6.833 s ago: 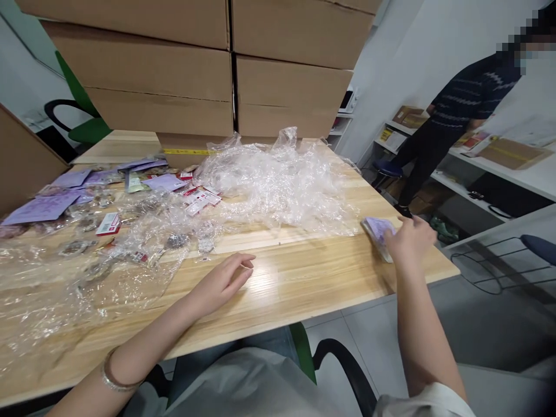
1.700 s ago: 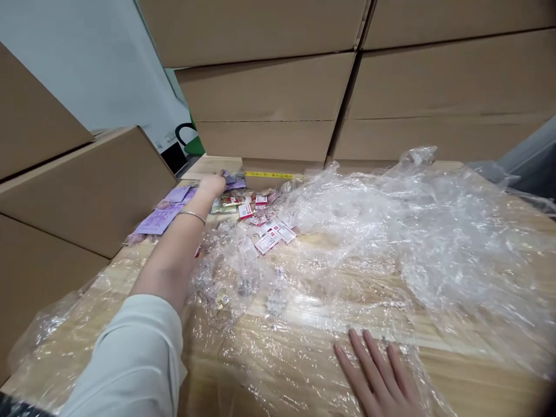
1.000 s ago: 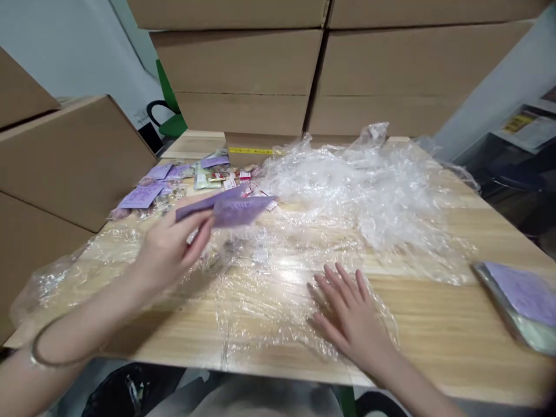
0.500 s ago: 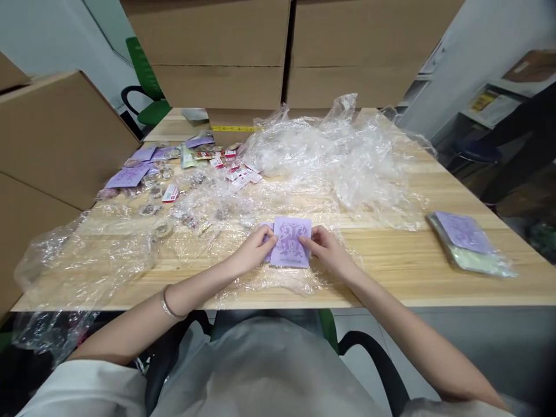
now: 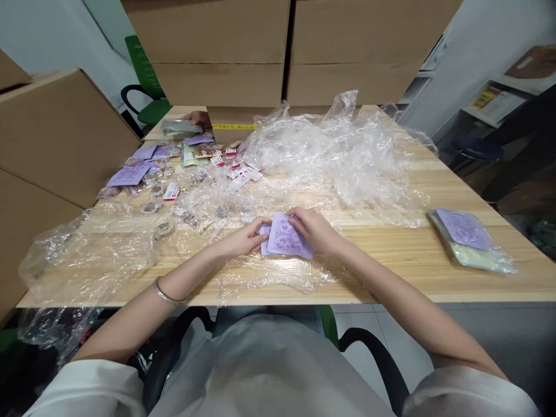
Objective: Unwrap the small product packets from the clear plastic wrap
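Two flat purple printed packets overlap above the plastic film near the table's front edge. My left hand (image 5: 245, 238) is closed on the left side of the rear packet (image 5: 263, 247), which is mostly covered. In front of it, tilted, is the other purple packet (image 5: 289, 237). My right hand (image 5: 316, 230) pinches that one by its upper right, fingers over the top edge. Crumpled clear plastic film (image 5: 278, 278) lies beneath both hands.
A big heap of clear plastic bags (image 5: 321, 150) fills the table's back middle. Purple packets (image 5: 130, 173), red-white cards (image 5: 171, 191) and small wrapped items lie left. A bagged stack (image 5: 471, 237) lies right. Cardboard boxes (image 5: 217, 52) stand behind. Another person's hand (image 5: 200, 120) shows back left.
The front purple packet has tilted, and my right hand has shifted up to its top edge. Another person's hand has appeared at the back left by a clear, flat packet.
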### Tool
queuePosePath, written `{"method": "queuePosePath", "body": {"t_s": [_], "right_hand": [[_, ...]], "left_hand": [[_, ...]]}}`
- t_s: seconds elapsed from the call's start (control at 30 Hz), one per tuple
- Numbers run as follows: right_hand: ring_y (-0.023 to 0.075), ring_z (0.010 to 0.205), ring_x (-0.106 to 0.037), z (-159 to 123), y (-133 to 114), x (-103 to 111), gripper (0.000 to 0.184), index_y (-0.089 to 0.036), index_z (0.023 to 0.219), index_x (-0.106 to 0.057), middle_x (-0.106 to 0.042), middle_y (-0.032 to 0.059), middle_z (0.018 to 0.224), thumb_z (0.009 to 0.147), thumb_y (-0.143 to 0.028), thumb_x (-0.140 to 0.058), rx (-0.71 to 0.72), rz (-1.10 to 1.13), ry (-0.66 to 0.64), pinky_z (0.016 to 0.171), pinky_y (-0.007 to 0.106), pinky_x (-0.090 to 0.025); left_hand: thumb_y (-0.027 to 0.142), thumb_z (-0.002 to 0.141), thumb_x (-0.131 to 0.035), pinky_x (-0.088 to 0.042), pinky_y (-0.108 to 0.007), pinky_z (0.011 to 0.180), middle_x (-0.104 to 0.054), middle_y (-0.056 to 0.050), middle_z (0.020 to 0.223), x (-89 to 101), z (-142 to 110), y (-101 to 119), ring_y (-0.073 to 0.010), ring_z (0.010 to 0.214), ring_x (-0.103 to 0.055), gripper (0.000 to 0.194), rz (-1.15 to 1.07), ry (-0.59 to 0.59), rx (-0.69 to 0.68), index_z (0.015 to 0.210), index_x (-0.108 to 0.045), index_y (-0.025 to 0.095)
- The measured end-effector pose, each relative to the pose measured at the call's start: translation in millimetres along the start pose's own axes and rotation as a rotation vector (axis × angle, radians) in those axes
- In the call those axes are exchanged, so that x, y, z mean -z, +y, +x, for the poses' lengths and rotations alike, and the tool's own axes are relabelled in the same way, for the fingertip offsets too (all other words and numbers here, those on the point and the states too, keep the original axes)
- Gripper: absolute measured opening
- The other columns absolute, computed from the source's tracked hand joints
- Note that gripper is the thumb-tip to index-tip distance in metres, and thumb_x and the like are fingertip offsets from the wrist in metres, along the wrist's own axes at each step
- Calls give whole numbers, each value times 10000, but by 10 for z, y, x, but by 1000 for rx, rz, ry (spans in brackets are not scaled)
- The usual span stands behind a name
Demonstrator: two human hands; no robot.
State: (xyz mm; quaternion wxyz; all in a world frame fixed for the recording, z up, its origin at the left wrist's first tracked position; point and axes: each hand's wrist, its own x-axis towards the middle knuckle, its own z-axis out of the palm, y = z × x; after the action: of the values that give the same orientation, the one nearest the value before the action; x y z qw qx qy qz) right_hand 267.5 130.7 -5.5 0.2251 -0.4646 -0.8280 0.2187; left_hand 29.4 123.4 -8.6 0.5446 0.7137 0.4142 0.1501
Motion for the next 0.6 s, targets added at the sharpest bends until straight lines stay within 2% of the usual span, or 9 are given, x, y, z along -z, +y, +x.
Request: {"method": "queuePosePath", "body": {"t_s": [0.07, 0.1, 0.13, 0.2, 0.27, 0.33, 0.4, 0.5, 0.6], "right_hand": [[275, 1017, -621, 17, -58, -140, 251, -182, 1137, -625, -688, 116, 1065, 1022, -278, -423, 80, -260, 13, 962, 477, -444], [293, 1067, -602, -11, -76, -160, 264, -166, 1170, -623, -673, 139, 1109, 1018, -275, -437, 103, -354, 41, 995, 501, -425], [305, 1102, -586, -68, -90, -141, 282, -154, 1207, -613, -658, 156, 1145, 1013, -278, -450, 121, -408, 74, 1012, 517, -416], [302, 1128, -575, -268, -120, -1, 322, -149, 1271, -582, -638, 163, 1194, 1005, -289, -467, 166, -387, 101, 1017, 520, -427], [271, 1124, -590, -554, -165, 187, 350, -174, 1305, -563, -636, 139, 1221, 990, -308, -492, 219, -248, 8, 980, 470, -481], [255, 1182, -590, -854, -215, 301, 472, -205, 1371, -526, -620, 115, 1304, 928, -352, -593, 247, -116, -157, 978, 424, -515], [276, 1311, -526, -1093, -246, 277, 632, -205, 1450, -474, -568, 116, 1417, 867, -361, -659, 270, -109, -238, 1048, 443, -493], [317, 1446, -374, -1275, -231, 79, 654, -151, 1460, -490, -496, 135, 1500, 839, -276, -648, 324, -216, -208, 1137, 500, -417], [319, 1467, -333, -1313, -173, -76, 550, -111, 1398, -555, -545, 137, 1454, 864, -231, -606, 367, -254, -147, 1145, 505, -417]], "left_hand": [[348, 974, -436, -355, -237, 509, -464, 58, 621, 62, -14, 38, -121, 512, -434, 525, 85, -78, 21, 1448, -357, 136], [341, 975, -437, -379, -247, 534, -498, 44, 641, 83, -45, 66, -131, 534, -464, 563, 183, -69, 31, 1484, -318, 133], [339, 976, -442, -408, -262, 572, -550, 18, 690, 91, -94, 99, -145, 578, -505, 589, 314, -9, 35, 1509, -291, 135], [355, 988, -446, -458, -308, 662, -636, -60, 859, 60, -239, 170, -189, 715, -582, 589, 610, 190, -13, 1516, -301, 140], [383, 1004, -432, -487, -347, 726, -650, -119, 990, -43, -408, 228, -226, 838, -611, 514, 834, 307, -182, 1453, -408, 133], [402, 1000, -444, -513, -383, 790, -645, -153, 1083, -207, -540, 254, -255, 945, -617, 449, 940, 235, -420, 1346, -518, 126], [417, 965, -503, -503, -461, 921, -615, -184, 1237, -390, -596, 249, -316, 1117, -589, 466, 1007, 104, -567, 1330, -536, 129], [342, 912, -566, -392, -564, 1088, -508, -210, 1442, -591, -558, 205, -414, 1352, -438, 533, 1104, 19, -541, 1385, -497, 106], [190, 916, -509, -380, -563, 1111, -481, -222, 1481, -648, -498, 140, -426, 1416, -374, 462, 1157, -18, -475, 1362, -513, 72]]}}
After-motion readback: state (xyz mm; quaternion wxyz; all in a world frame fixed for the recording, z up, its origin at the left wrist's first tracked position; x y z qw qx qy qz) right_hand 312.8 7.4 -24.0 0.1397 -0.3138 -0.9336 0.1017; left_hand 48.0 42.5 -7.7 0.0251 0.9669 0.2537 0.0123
